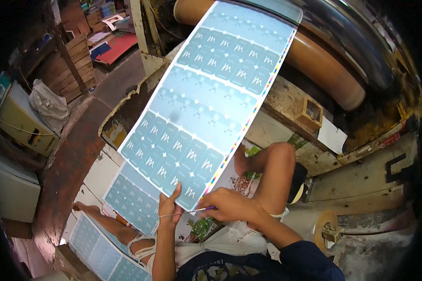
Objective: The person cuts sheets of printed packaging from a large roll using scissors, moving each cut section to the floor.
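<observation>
A long blue-green printed sheet (197,110) with rows of card shapes and a coloured strip down its right edge hangs from the roller machine toward me. My left hand (170,207) grips its lower edge, thumb on top and fingers underneath. Close to the sheet's lower right corner, my right hand (227,204) is closed around a thin tool (212,207) with a purple part. Its slim end points left toward my left hand; its exact kind is unclear. Below the held sheet lies another printed sheet (131,199), partly covered by it.
A shiny metal roller (356,37) and a brown roller (326,70) cross the upper right. More printed sheets (96,246) lie at lower left, beside my bare leg (105,225). A small wooden box (308,114) sits on the machine ledge. A grey sack (49,105) stands far left.
</observation>
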Motion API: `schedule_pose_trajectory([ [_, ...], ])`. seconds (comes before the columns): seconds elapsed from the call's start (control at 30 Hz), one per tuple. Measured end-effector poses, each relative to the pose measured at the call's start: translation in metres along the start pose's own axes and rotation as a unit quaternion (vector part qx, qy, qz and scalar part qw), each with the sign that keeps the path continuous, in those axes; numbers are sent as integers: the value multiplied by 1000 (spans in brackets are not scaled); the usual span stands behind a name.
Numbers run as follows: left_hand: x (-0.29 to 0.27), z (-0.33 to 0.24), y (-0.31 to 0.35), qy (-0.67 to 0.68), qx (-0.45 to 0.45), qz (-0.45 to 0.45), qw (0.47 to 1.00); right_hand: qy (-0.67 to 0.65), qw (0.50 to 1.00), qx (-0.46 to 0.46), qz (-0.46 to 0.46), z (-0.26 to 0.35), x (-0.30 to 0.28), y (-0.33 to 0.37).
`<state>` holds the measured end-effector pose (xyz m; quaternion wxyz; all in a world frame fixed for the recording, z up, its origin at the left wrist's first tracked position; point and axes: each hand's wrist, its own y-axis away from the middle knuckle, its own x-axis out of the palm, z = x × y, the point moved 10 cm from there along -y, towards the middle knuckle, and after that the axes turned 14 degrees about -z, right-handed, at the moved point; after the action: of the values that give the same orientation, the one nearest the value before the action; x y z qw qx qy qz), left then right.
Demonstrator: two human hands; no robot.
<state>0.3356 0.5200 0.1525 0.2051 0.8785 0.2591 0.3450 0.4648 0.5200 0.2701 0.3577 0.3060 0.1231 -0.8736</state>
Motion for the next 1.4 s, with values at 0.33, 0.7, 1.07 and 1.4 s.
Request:
schedule_pose_trajectory([
  [0.33, -69, 6, 9, -155, 95, -106, 978, -107, 938, 137, -300, -74, -290, -15],
  [0.7, -120, 1, 18, -216, 91, -104, 967, -136, 778, 72, -609, -201, -500, -33],
  [1.07, -160, -8, 45, -226, 14, -124, 966, -93, 828, 74, -548, -253, -466, -48],
  [1.4, -210, -10, 69, -178, -19, -132, 975, 49, 825, 76, -558, -262, -451, -38],
])
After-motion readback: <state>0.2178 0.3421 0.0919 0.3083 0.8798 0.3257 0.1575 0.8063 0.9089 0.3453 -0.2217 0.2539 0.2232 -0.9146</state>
